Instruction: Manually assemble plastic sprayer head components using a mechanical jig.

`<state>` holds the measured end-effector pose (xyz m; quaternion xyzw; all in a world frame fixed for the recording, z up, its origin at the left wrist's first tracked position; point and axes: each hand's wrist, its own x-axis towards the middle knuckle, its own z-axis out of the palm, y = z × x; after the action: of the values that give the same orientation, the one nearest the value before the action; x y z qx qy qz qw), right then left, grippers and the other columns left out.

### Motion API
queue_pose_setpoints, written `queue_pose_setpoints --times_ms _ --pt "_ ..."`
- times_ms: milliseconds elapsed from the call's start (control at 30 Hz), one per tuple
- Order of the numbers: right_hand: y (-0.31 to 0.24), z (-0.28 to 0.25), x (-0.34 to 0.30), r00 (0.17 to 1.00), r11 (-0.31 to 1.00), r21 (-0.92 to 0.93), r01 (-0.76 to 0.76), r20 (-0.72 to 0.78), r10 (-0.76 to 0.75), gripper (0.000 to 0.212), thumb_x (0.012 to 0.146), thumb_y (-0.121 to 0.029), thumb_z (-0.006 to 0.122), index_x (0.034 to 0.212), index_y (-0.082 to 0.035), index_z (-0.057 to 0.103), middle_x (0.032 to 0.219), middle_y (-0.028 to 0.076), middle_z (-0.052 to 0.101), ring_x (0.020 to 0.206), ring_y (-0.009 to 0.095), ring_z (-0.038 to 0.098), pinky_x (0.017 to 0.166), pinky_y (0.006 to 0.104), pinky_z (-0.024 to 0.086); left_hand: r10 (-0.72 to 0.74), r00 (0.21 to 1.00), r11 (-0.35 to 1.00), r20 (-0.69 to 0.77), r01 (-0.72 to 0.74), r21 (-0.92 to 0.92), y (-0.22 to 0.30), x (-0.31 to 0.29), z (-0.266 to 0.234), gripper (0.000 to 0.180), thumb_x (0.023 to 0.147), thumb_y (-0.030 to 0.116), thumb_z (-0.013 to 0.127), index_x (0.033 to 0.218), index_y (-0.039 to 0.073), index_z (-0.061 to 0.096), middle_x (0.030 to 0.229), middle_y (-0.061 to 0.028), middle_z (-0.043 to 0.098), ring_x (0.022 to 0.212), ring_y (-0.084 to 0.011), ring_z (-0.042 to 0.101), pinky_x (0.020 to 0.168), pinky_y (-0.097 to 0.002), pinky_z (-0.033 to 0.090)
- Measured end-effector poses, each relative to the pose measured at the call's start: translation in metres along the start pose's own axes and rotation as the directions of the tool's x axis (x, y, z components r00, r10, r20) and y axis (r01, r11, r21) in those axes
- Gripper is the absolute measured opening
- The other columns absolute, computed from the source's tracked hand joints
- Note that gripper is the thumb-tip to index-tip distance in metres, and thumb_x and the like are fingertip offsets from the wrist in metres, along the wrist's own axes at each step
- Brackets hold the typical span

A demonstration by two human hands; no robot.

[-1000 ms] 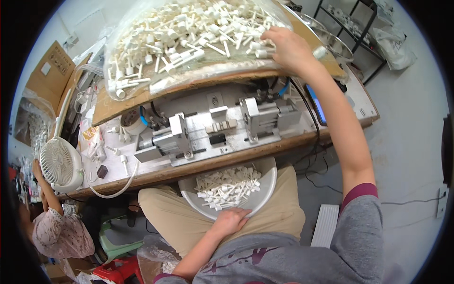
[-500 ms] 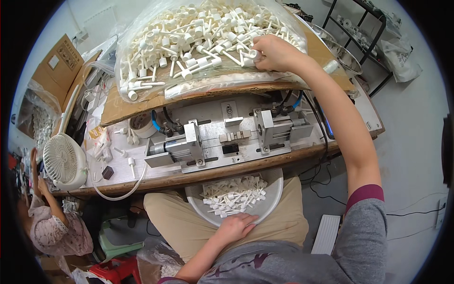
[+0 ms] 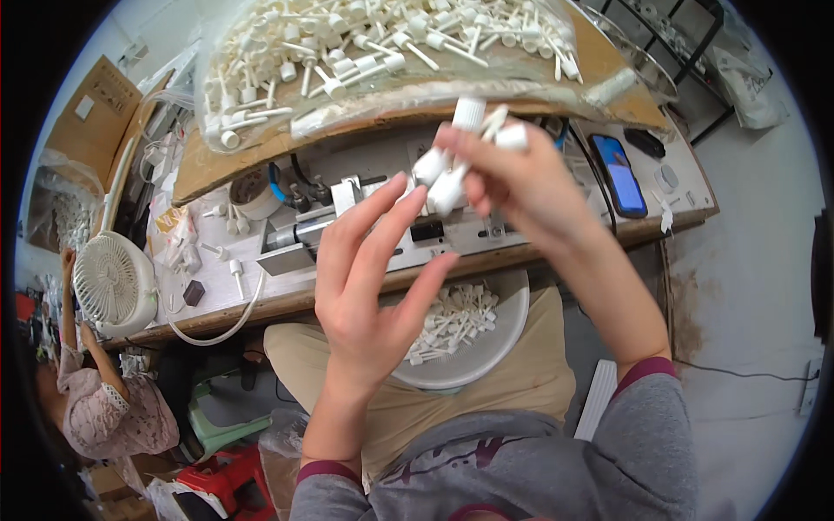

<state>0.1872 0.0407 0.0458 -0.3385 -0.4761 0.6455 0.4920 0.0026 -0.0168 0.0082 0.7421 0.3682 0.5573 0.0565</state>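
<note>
My right hand [image 3: 526, 178] is closed around several white capped stems [image 3: 446, 189], held above the metal fixture [image 3: 288, 250]. Fingers spread and holding nothing visible, my left hand [image 3: 356, 300] is raised beside them, its fingertips close to the held caps; whether they touch I cannot tell. Both hands hide much of the fixture's middle and right side. Across the bench, a big heap of similar white capped stems [image 3: 347, 48] lies on clear plastic over cardboard. In my lap, a pale basin [image 3: 514, 343] contains more capped stems [image 3: 459, 319].
A white fan [image 3: 113, 282], a tape roll [image 3: 254, 200] and a small dark block [image 3: 194, 293] are at the bench's left. The phone [image 3: 618, 178] lies at the right, its screen lit. Another person [image 3: 113, 404] sits at far left.
My right hand has come from the heap toward me, now holding several capped stems. My left hand has risen from the basin rim and opened near them. The view has shifted slightly.
</note>
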Motion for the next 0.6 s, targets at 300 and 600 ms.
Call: queue_pose_setpoints --times_ms 300,600 --pt "0.047 -0.003 -0.051 0.983 0.936 0.328 -0.132 -0.082 0.167 0.015 0.093 -0.018 0.071 0.091 -0.004 0.065 0.074 0.002 0.064 0.059 0.007 0.061 0.049 0.0210 0.047 0.096 0.973 0.986 0.209 -0.122 0.115 0.005 -0.015 0.015 0.044 0.065 0.003 0.082 0.109 0.006 0.074 0.108 -0.0082 0.067 0.091 -0.0260 0.063 0.071 -0.0343 0.053" --pt "0.043 -0.006 -0.056 0.991 0.976 0.218 -0.010 -0.130 0.039 0.015 0.091 -0.016 0.074 0.094 -0.004 0.066 0.075 0.001 0.064 0.059 0.006 0.058 0.049 0.0197 0.044 -0.235 0.880 0.744 0.414 0.437 -0.506 0.022 -0.020 -0.001 0.049 0.064 0.000 0.087 0.111 0.001 0.074 0.110 -0.0139 0.066 0.094 -0.0228 0.068 0.079 -0.0319 0.058"
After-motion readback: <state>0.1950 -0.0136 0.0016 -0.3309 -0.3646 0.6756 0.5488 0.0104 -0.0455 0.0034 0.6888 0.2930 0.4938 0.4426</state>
